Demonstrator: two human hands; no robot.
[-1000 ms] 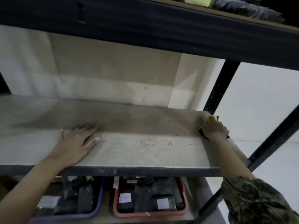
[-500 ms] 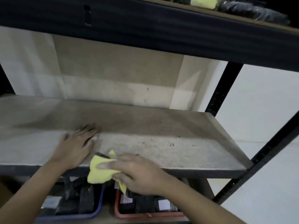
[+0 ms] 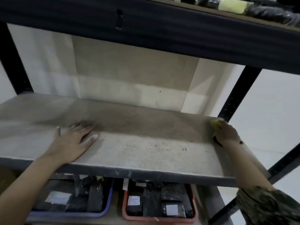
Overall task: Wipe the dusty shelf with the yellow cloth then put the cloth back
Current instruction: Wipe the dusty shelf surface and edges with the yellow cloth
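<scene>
The dusty shelf (image 3: pixel 138 143) is a pale grey board with dark specks, spanning the middle of the view. My right hand (image 3: pixel 227 133) presses the yellow cloth (image 3: pixel 215 123) onto the shelf's far right end, near the back corner; only a small yellow edge shows past my fingers. My left hand (image 3: pixel 73 142) lies flat on the left part of the board, fingers spread, holding nothing.
A dark shelf beam (image 3: pixel 162 34) runs overhead, with a yellow item (image 3: pixel 230 4) and dark bags on top. Black uprights (image 3: pixel 235 95) stand at the right. Below, a blue tray (image 3: pixel 73 213) and a red tray (image 3: pixel 159 218) hold dark packets.
My right hand has swept the cloth from the shelf's front edge near the middle back to the far right end. The left hand has stayed flat in place.
</scene>
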